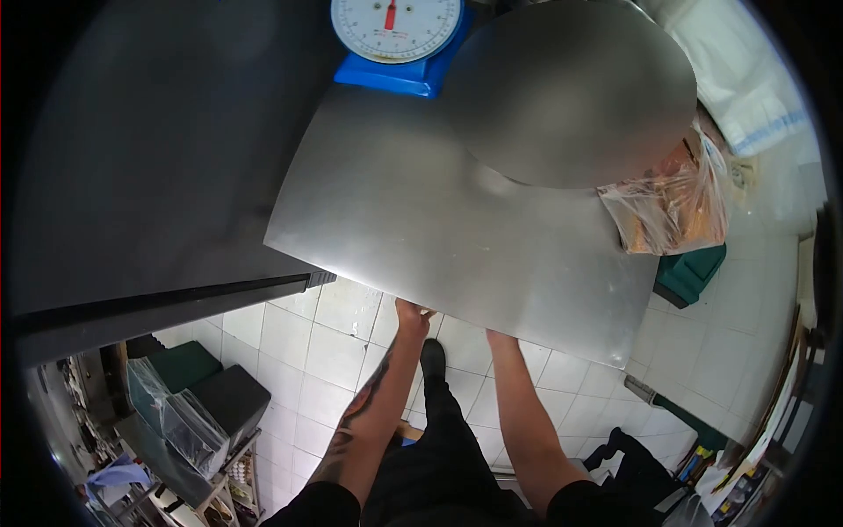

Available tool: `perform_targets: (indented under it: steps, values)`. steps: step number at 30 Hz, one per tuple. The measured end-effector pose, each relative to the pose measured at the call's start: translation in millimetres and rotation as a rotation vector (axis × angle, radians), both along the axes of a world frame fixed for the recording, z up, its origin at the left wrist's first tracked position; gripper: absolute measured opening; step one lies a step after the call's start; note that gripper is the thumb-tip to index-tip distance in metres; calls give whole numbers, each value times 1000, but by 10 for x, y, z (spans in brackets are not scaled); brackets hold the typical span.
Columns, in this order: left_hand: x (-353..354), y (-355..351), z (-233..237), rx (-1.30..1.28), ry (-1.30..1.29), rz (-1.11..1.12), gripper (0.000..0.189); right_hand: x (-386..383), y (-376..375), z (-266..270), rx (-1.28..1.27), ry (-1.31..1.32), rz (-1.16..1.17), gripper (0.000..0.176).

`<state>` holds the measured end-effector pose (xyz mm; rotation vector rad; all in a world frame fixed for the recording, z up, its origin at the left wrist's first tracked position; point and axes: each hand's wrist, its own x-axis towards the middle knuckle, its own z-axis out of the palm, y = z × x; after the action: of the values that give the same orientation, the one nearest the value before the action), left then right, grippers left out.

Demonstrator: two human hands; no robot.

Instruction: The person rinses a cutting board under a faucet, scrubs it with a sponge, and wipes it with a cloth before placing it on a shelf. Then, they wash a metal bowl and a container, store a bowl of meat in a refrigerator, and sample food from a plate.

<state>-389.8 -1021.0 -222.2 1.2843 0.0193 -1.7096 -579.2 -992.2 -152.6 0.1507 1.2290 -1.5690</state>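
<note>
Head view, looking down. Steel table (457, 220) fills mid-frame; its near edge runs from left down to right, above white floor tiles (334, 351).

Left hand (412, 313): at the near edge, fingers curled over the rim, gripping the table. Forearm tattooed.

Right hand (499, 337): meets the same edge just right of the left hand; only the wrist shows and the hand is hidden beneath the tabletop. Cannot tell its grip or how open it is.

Far end of table: dial scale (397, 35) on a blue base. Right edge: clear plastic bag (674, 206). Green crate (690, 272) on the floor below the bag. Black shoe (432, 357) between the forearms
</note>
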Motion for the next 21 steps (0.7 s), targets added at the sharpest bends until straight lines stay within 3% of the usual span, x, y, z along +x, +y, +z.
perform_targets:
  steps: [2, 4, 8, 11, 13, 15, 17, 19, 21]
  values:
    - [-29, -89, -38, -133, 107, -89, 40, 210, -15, 6, -3, -2, 17, 32]
    - [-160, -239, 95, -71, 36, 55, 38, 337, -69, -45, 36, 27, 39, 31]
    - [-138, -323, -45, -93, 19, 137, 41, 510, -336, -200, 44, 70, 12, 35]
    - [124, -362, 178, -139, 126, 75, 53, 605, -621, -295, -23, 53, -24, 40]
    - [420, -270, 332, -260, 333, -122, 66, 665, -734, -325, -62, 28, -23, 43]
    - [691, -40, 604, -298, 284, -146, 68, 717, -700, -295, -87, 7, 9, 45]
    - [1050, 288, 885, -347, 216, -148, 71, 707, -624, -174, -86, -65, 186, 51]
    - [1496, 1038, 1120, -303, -37, -276, 74, 816, -322, 194, -46, 102, 412, 62]
    - [1981, 1958, 1422, -141, -278, -334, 75, 809, 138, 130, -71, 205, 623, 63]
